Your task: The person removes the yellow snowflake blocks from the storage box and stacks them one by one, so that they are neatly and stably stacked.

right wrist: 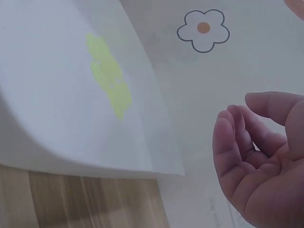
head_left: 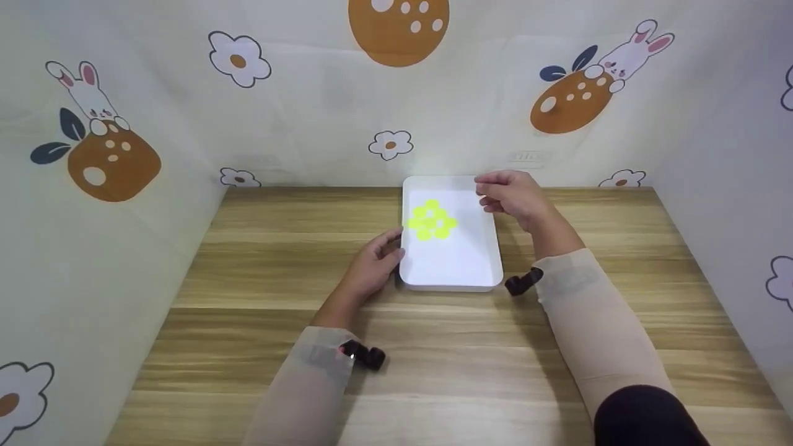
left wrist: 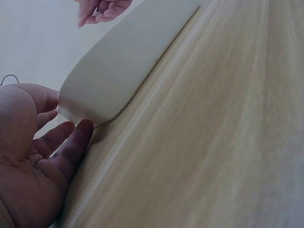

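Observation:
A white rectangular tray lies on the wooden table, longer from front to back. Flat bright yellow-green round pieces sit clustered in its left half, toward the back. My left hand is at the tray's left side; in the left wrist view its fingertips touch the outer wall near a corner. Over the tray's back right corner hovers my right hand. Its fingers are loosely bent, and the right wrist view shows nothing between the thumb and fingertips.
Wooden tabletop extends around the tray. Behind it stands a pale cloth wall printed with flowers, rabbits and orange fruit, continuing along both sides. Each wrist wears a small black camera, the right one close to the tray's front right corner.

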Available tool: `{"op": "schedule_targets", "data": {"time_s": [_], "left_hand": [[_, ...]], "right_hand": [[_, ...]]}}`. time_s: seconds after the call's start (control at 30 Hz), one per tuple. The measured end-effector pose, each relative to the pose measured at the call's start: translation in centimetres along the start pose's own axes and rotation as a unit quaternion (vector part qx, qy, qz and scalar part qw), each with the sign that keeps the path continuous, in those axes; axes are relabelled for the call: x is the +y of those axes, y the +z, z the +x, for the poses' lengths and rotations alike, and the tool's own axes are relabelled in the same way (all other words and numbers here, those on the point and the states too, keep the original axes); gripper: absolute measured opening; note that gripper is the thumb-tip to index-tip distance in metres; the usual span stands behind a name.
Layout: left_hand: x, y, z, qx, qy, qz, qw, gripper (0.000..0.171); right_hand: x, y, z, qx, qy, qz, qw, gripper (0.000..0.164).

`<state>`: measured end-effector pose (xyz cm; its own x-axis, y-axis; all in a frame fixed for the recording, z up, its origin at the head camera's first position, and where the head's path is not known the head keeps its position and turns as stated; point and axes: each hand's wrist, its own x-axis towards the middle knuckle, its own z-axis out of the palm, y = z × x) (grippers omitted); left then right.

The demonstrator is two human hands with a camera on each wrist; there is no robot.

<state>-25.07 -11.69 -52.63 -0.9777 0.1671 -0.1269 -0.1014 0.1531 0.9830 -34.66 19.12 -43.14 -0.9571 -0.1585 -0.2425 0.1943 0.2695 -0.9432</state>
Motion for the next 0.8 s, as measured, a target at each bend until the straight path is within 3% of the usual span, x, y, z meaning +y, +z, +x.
{"op": "schedule_targets", "data": {"time_s": [0.17,0.47,0.8], "left_hand": [[-0.1,0.0,-0.1,0.003,0.026,0.01,0.9996,0.054],[-0.1,0.1,0.1,0.016,0.023,0.03,0.9992,0.053],[-0.1,0.1,0.0,0.013,0.029,0.036,0.9989,0.053]], "right_hand": [[-0.3,1.4,1.1,-0.019,0.009,0.005,1.0,0.033],[0.0,3.3,3.2,-0.038,0.046,-0.021,0.998,0.041],[0.9,4.2,4.7,-0.051,0.054,-0.039,0.996,0.043]]}}
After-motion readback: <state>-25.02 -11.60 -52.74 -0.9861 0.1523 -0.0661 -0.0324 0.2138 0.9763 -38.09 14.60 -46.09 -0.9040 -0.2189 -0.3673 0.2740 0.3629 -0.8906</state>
